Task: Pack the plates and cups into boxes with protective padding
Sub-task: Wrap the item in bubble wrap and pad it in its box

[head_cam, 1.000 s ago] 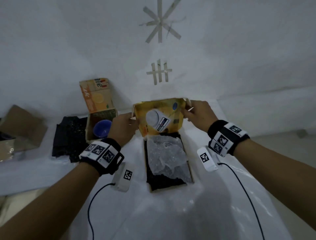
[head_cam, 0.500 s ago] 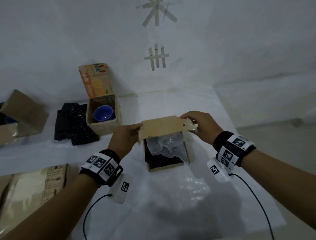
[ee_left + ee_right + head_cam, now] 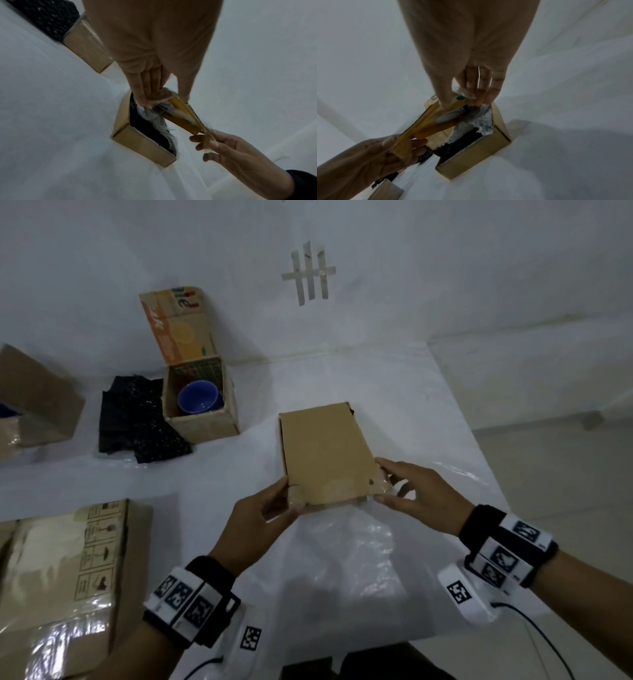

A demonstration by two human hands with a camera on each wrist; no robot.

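I see the box mid-table on the white sheet, long axis running away from me, flap down. Left hand and right hand each pinch a near flap corner. Wrist views show bubble wrap inside. Bare sheet lies to the right; cup box stands well left.

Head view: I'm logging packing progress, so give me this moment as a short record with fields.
box in hand: flat cardboard box, lid flap lowered over it
left hand: left hand pinches near left corner of flap
right hand: right hand pinches near right corner
padding: bubble wrap over black lining inside
other box: open box holding blue cup
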